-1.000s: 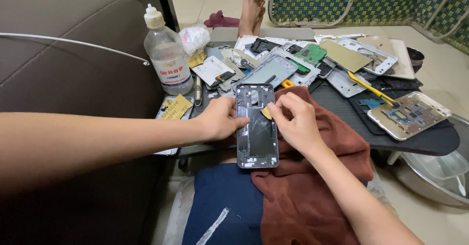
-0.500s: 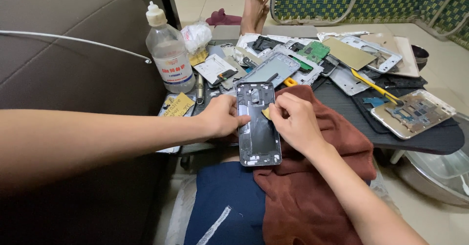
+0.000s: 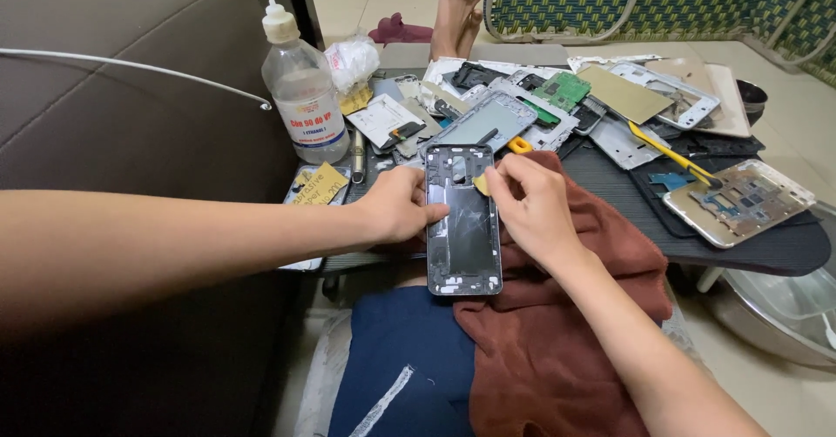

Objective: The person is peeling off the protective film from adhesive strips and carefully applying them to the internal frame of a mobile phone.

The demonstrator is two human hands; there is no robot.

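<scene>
A dark phone frame [image 3: 463,222], a flat rounded rectangle with a glossy, scratched inner face and pale metal edging, lies lengthwise at the picture's centre, its lower end over the person's lap and its upper end toward the tray. The left hand [image 3: 402,207], at nine o'clock of the frame, clasps its left edge, thumb across the face and fingers curled beneath. The right hand [image 3: 533,206], at three o'clock, pinches a small tan sliver [image 3: 482,184] between thumb and forefinger just over the frame's upper right part; what the sliver is made of cannot be told.

Under the right wrist a rust-brown towel [image 3: 557,332], soft and napped, drapes in folds over dark blue trousers [image 3: 392,359].

At twelve o'clock a dark ribbed tray [image 3: 766,250] carries a heap of flat phone parts: a grey screen panel [image 3: 481,124], a green circuit board [image 3: 562,90], a dull gold sheet [image 3: 623,93], silvery frames. At two o'clock lies a yellow-handled tool [image 3: 666,151], and beyond it a gold-toned phone chassis [image 3: 740,202] with exposed boards.

At eleven o'clock stands a clear plastic bottle [image 3: 300,97] with a white nozzle cap and a printed label; crumpled white plastic [image 3: 353,57] sits just beside it. A yellow paper tag [image 3: 318,184] lies at ten o'clock. A brown cushioned seat [image 3: 131,115] fills the left side, crossed by a thin white cable [image 3: 131,67]. A steel bowl [image 3: 775,306] sits at four o'clock. Bare feet [image 3: 457,2] of another person rest far off at twelve.
</scene>
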